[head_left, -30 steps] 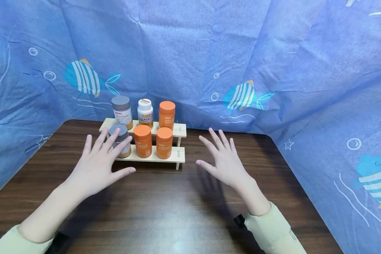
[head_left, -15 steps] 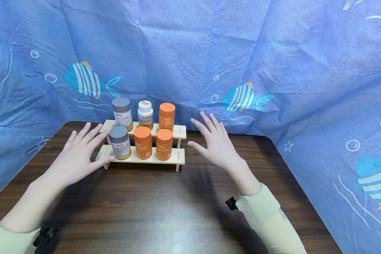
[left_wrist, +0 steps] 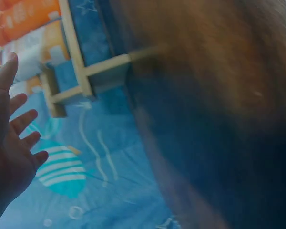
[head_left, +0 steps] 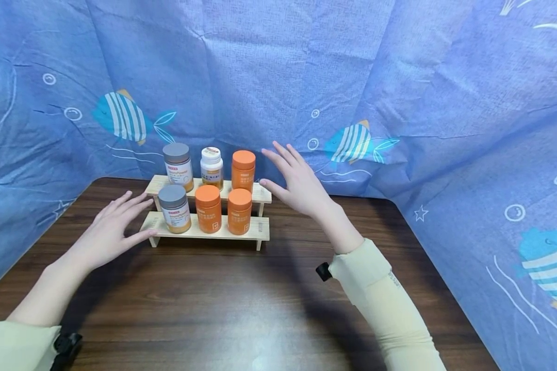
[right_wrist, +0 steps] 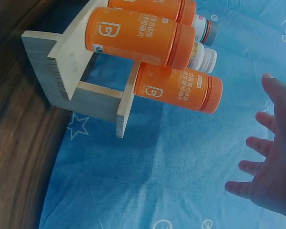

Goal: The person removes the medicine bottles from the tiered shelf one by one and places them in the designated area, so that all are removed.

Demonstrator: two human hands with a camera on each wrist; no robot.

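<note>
A two-tier wooden rack [head_left: 158,221] stands on the table with bottles in two rows. On its lower tier are a grey-lidded white jar [head_left: 176,214] and two orange bottles [head_left: 209,211]. The upper tier bears another grey-lidded jar [head_left: 178,167], a small white-capped bottle [head_left: 212,167] and an orange bottle [head_left: 243,170]. My left hand [head_left: 109,229], fingers spread, is beside the rack's left end, its thumb near the lower grey-lidded jar. My right hand [head_left: 299,183] hovers by the right end, fingertips close to the upper orange bottle. Both hands hold nothing.
The dark wood table [head_left: 241,299] extends in front of the rack and to both sides. A blue cloth [head_left: 269,77] printed with striped fish hangs behind and along the sides. Dark wrist devices [head_left: 324,271] sit at both sleeve cuffs.
My left hand has moved left and down, uncovering the lower grey-lidded jar. My right hand has moved left and farther forward, toward the rack's upper right end. The bottles stay put.
</note>
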